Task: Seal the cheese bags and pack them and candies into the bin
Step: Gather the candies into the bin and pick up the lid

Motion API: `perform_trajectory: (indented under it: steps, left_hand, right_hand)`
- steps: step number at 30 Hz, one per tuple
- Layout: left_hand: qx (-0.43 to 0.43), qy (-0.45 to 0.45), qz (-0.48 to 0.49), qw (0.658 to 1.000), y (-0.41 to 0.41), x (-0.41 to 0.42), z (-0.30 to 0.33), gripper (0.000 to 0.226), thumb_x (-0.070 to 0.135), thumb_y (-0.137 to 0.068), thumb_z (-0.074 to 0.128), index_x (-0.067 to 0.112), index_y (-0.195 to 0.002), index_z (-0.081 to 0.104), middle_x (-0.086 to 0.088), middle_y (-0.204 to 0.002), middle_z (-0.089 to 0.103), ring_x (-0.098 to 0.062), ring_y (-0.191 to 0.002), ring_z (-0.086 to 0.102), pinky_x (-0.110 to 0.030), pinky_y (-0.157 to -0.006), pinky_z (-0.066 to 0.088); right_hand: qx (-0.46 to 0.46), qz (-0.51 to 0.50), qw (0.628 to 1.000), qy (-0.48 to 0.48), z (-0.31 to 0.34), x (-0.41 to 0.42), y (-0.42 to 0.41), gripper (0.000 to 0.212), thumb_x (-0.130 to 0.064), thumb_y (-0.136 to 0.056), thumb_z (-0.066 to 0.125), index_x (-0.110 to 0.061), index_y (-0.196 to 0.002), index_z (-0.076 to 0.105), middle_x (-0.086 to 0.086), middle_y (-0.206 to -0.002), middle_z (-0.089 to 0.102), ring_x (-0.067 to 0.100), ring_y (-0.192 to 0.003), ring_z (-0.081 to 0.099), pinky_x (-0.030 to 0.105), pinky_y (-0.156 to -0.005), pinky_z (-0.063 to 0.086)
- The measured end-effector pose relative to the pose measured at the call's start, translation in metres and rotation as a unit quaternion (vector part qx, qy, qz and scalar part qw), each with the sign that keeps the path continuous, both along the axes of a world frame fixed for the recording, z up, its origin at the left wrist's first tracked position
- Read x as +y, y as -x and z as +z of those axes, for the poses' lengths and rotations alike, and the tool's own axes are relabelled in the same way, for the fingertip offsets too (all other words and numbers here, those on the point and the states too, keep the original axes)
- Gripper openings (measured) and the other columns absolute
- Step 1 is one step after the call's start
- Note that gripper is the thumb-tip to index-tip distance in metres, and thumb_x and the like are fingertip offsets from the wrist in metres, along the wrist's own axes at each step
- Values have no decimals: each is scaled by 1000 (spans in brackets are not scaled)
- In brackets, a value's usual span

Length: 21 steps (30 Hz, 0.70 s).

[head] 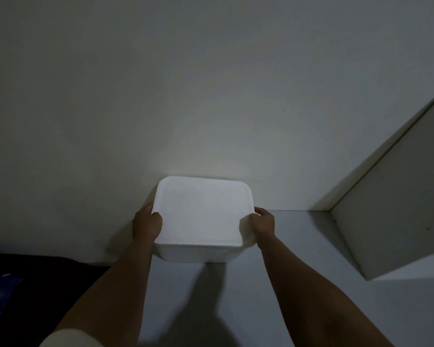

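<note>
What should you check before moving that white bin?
1. Left hand grips the bin at its left rim: ok.
2. Right hand grips the right rim: ok.
3. Bin sits level on the table: ok.
4. Lid closed all round: cannot tell, the top is overexposed.
5. Cheese bags and candies inside: cannot tell.
6. Cabinet door open at the right, apart from the bin: ok.

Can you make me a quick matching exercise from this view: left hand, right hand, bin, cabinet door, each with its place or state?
Things:
1. left hand
2. right hand
3. bin
4. cabinet door

States:
A. white, lid on, against the wall
B. grips the bin's left edge
C. stands open at far right
D. grips the bin's right edge

Pairs: 1-B, 2-D, 3-A, 4-C
</note>
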<state>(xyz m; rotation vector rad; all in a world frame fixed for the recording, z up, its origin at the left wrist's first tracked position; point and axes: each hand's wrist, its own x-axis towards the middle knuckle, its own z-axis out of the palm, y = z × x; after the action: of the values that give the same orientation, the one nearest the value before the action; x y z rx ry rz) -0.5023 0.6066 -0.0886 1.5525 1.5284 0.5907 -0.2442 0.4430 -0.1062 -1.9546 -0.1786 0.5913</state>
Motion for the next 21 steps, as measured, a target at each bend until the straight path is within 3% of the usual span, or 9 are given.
perform_trajectory:
  steps: [3,6,11,14,18,21]
  left_hand:
    - [9,-4,1,1000,2,-4,-5,48,-1,-90,41,12,-127,68,-17,-127,67,-39,-114,60,-31,-85,43]
    - [18,-14,-4,1000,5,-4,-7,46,1,-94,42,11,-132,66,-19,-131,65,-41,-119,59,-37,-94,46]
    - [38,-41,-9,998,1,18,-5,39,8,-100,45,10,-135,63,-22,-130,65,-42,-118,60,-43,-99,48]
    - [60,-49,-34,996,0,8,-13,38,11,-102,46,10,-137,61,-22,-129,65,-42,-117,60,-43,-98,48]
    - [112,-28,-76,990,0,22,-16,45,16,-100,45,16,-144,55,-19,-133,63,-41,-119,59,-46,-103,50]
    - [160,-10,-114,980,-4,28,-8,61,20,-86,47,19,-147,46,-15,-134,61,-39,-119,58,-50,-101,51]
  right_hand:
    - [1,12,1000,-9,0,-4,1,45,2,-88,50,-6,-127,70,11,-118,71,26,-101,63,39,-94,54]
    - [-6,12,1000,-21,-6,-4,6,43,-3,-92,53,-8,-132,68,12,-130,69,29,-115,64,44,-104,52]
    - [-14,20,998,-50,-9,8,11,39,-12,-101,54,-13,-138,63,8,-134,68,29,-125,61,39,-108,47]
    - [-80,43,996,-21,-22,-1,19,37,-24,-105,48,-19,-138,63,6,-125,71,30,-119,64,45,-106,51]
    - [-138,73,986,60,-18,5,10,35,-24,-106,44,-13,-131,66,12,-118,72,34,-113,67,40,-98,52]
    - [-123,110,978,126,-5,9,-3,37,-24,-105,45,-10,-137,60,19,-130,65,38,-122,61,42,-102,47]
